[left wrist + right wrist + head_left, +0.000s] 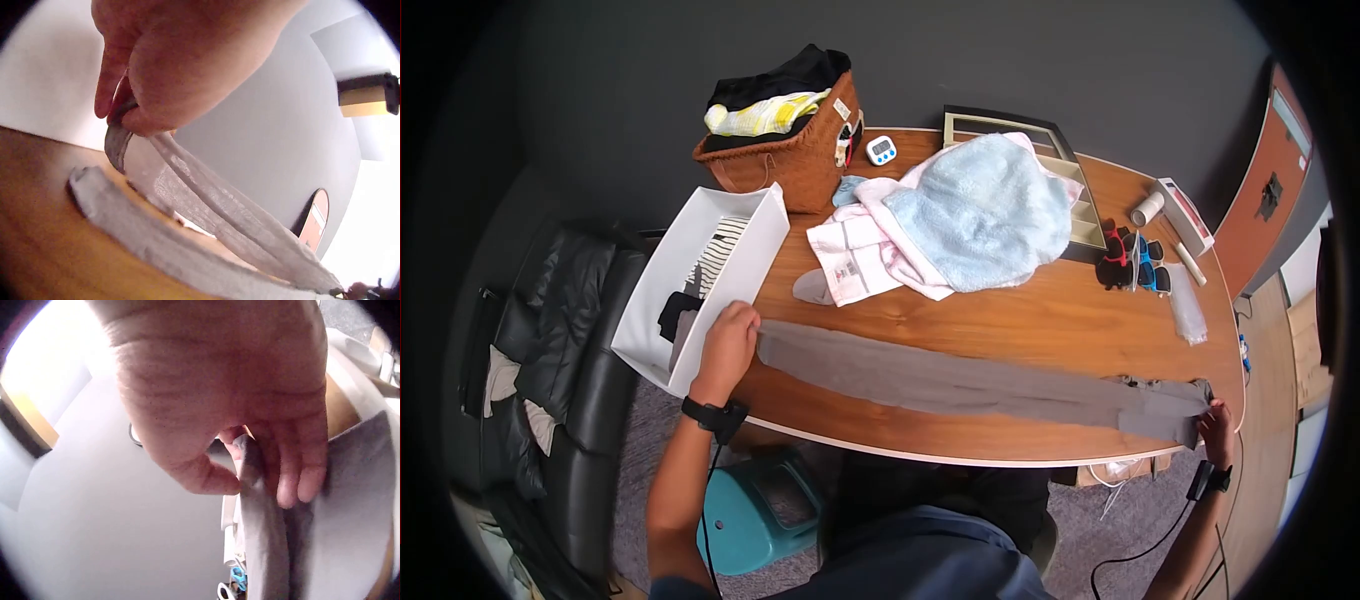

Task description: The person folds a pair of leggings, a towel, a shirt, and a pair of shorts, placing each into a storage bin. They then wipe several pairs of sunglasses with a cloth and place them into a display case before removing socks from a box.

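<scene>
A long pair of thin grey tights [960, 380] is stretched sideways along the front of the wooden table. My left hand [728, 345] pinches one end beside the white box; in the left wrist view, the thumb and fingers hold a raised leg [206, 206] above a second grey strip lying on the tabletop. At the table's right edge, my right hand [1218, 432] pinches the other end. The right wrist view has the grey cloth [265, 537] between thumb and index finger, with the other fingers over its wider part.
A white box [640, 300] with folded clothes stands at left, before a brown basket [790, 165] of clothes. Behind the tights lie a blue-and-pink towel [990, 215], a divided case [1090, 222], a timer [881, 150] and sunglasses [1115, 258]. A teal stool [750, 520] stands below.
</scene>
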Available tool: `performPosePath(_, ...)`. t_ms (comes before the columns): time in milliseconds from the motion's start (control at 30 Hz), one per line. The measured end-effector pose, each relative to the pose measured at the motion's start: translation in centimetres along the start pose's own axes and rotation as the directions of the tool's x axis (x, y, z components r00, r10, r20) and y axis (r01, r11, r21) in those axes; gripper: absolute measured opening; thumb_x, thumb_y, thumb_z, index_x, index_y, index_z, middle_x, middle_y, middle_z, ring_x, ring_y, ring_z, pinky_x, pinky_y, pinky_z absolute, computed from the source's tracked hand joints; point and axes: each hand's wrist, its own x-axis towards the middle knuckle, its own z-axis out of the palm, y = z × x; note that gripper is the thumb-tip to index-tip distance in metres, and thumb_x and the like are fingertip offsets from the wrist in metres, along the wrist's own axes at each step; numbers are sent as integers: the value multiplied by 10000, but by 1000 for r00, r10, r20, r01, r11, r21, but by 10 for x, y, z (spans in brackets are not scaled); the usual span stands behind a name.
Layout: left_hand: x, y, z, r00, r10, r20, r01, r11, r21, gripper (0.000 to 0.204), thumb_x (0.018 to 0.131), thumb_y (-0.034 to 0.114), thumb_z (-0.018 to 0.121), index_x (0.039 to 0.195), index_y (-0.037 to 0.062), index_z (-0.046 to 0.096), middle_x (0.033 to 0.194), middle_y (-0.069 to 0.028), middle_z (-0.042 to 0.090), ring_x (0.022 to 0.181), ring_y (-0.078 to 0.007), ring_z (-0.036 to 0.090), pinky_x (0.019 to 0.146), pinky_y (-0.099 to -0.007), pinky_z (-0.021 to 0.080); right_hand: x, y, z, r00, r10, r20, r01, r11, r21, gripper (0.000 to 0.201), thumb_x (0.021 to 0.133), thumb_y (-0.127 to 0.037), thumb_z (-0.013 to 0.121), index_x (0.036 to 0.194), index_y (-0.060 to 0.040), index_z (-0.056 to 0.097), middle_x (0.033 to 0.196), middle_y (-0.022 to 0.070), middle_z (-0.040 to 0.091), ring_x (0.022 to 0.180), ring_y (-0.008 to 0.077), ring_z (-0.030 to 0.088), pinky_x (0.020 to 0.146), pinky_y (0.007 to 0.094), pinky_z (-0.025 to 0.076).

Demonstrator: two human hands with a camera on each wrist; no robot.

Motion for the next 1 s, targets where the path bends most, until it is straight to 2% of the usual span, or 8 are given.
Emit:
performPosePath(100,-13,-13,15,995,-14,104,5,996,87,124,758,-99,536,821,6,560,910,-149,582,924,-362,570,797,-449,470,0,5,-8,999,37,-19,-37,999,29,106,948,-287,586,979,-188,565,763,-73,511,691,46,537,640,237,473)
performPosePath(167,-12,-13,15,995,-8,104,0,997,79,121,760,-95,535,821,7,561,903,-155,579,913,-369,569,792,-452,468,-4,-7,8,997,41,-69,-58,962,-268,68,944,-239,594,981,-185,575,789,-78,526,659,27,515,603,213,455)
performPosePath(400,-15,-5,5,1000,-13,23,12,998,54,75,792,-64,518,826,-7,552,877,-184,566,867,-405,554,760,-462,457,-22,-27,23,982,-101,-161,80,988,-133,150,887,-71,600,1023,-132,586,805,-31,554,674,77,548,579,226,464)
performPosePath(533,-31,-14,11,986,9,167,-31,991,128,112,758,-91,490,795,-10,558,880,-173,575,905,-397,557,795,-460,455,-43,-37,32,995,102,-21,-96,812,-576,246,844,-103,654,1079,-84,583,863,27,602,736,120,605,596,261,489)
performPosePath(667,-21,-3,11,983,2,183,-23,994,109,152,753,-79,492,849,-11,587,952,-176,589,951,-390,553,836,-453,451,-25,-37,19,978,-103,-182,-82,610,-788,513,839,-335,730,1196,0,575,887,98,673,733,144,626,582,276,489)
performPosePath(800,-7,-9,27,989,-59,137,56,998,27,171,798,-21,592,967,0,578,958,-171,578,941,-376,556,841,-423,460,18,-7,-1,955,-233,-183,-51,479,-877,624,800,-415,755,1169,65,603,917,178,690,803,223,671,697,337,533)
performPosePath(833,-6,-4,28,990,-30,141,25,999,41,151,800,9,617,947,-1,584,938,-161,575,924,-369,557,826,-418,461,14,-14,13,985,-139,-105,-24,492,-870,634,778,-434,768,1137,69,629,931,190,696,834,251,682,744,350,534)
performPosePath(1000,-1,-7,25,940,-131,316,138,990,1,160,772,62,695,881,8,590,872,-134,547,857,-327,552,773,-391,462,3,-23,47,988,-132,-84,-4,511,-859,381,783,-253,744,1001,43,642,798,85,650,703,158,615,620,300,488)
